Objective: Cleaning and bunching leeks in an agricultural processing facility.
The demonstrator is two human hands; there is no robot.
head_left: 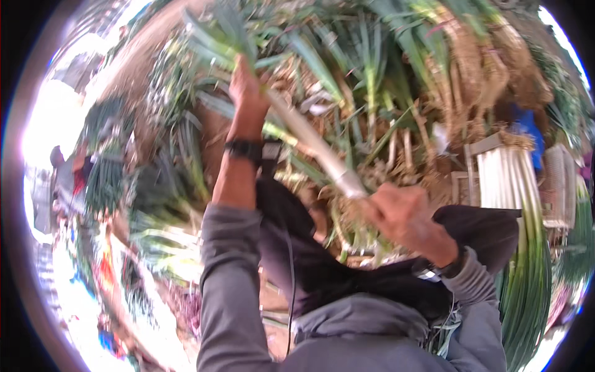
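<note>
A long leek [307, 133] slants across the middle, its pale shank running down to the right and its green leaves spreading at the upper left. My left hand [249, 90] is closed around it just below the leaves. At the lower right end of the shank, my right hand [401, 214] is closed on the pale part. Motion blur smears the right fingers, and the root end is hidden there. Below and behind the held stalk lie loose leeks [372, 68] and dry peelings [372, 170].
Untrimmed leeks with brown, soil-covered stalks [462, 68] are heaped at the far right. A bundle of cleaned white leeks [508, 177] rests on the right beside a pale crate [558, 186]. More leeks [164, 180] lie left. My bent dark-trousered legs [328, 266] are close below my hands.
</note>
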